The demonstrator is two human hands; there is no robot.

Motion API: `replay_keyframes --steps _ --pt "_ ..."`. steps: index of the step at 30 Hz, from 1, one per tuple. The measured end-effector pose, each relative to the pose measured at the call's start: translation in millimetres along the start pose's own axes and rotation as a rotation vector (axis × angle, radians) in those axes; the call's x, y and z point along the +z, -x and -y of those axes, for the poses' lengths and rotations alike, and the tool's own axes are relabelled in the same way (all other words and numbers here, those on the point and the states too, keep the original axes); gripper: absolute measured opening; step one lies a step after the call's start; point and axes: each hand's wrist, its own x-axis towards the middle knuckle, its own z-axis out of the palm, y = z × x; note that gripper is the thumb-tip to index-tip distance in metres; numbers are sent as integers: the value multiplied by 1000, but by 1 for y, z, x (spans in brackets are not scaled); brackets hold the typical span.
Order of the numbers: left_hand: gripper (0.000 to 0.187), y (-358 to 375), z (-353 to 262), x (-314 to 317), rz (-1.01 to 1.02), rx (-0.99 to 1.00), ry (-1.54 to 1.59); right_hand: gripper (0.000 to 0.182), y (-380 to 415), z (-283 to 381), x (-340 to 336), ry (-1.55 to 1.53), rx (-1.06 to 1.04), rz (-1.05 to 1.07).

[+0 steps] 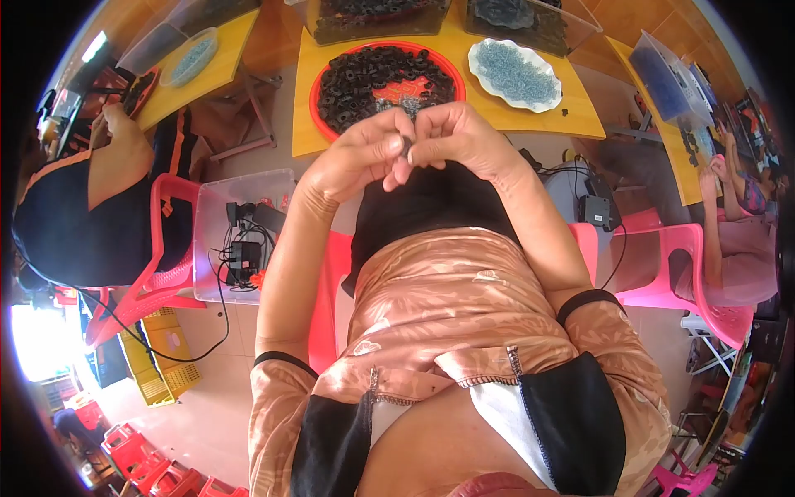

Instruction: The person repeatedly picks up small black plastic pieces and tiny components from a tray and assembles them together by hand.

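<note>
Close together in front of my body, both hands meet at a small dark part (406, 147). My left hand (361, 154) pinches it between thumb and fingers. My right hand (460, 142) is closed too, its thumb and fingertips right at the same part. Just beyond the hands is a round red tray (314, 93) heaped with black ring-like pieces (356, 83), with some small shiny bits near its front edge. Right of it, a white scalloped plate (546, 101) holds many small, clear bluish pieces (515, 71).
These stand on a yellow table (571, 123), with clear bins (377, 23) of dark parts behind. A plastic box (211, 248) with black adapters and cables stands at left. Co-workers sit on both sides, one at left on a pink chair (157, 257); another pink chair (704, 273) is at right.
</note>
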Motion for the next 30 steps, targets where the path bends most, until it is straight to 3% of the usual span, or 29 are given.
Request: replay_keyframes --steps 2,6,9,10,14,20,23,26,29,30 --pt "22 0 -1 7 -7 -17 8 10 6 6 1 -3 -7 66" --pt "18 9 -1 17 -125 -20 33 8 7 8 -18 135 50 -48" --pt "15 21 7 10 -200 7 158 12 -10 -11 -53 580 -7 -318" --pt "15 23 15 4 -231 33 220 16 -15 -4 -59 959 52 -399" --pt "16 27 41 -17 -318 96 305 19 -47 -18 -83 1184 -36 -371" --pt "16 34 43 -17 -369 119 254 15 -85 -34 -88 1401 11 -99" --pt "15 34 42 -18 -349 131 248 15 -96 -24 -83 1474 106 -21" --pt "15 33 42 -14 -351 156 229 19 -96 -20 -81 1488 49 -16" --pt "15 31 39 -9 -402 175 148 21 -74 -13 -59 1103 -40 -280" --pt "15 31 39 -8 -424 174 112 20 -62 -9 -45 929 -43 -275"
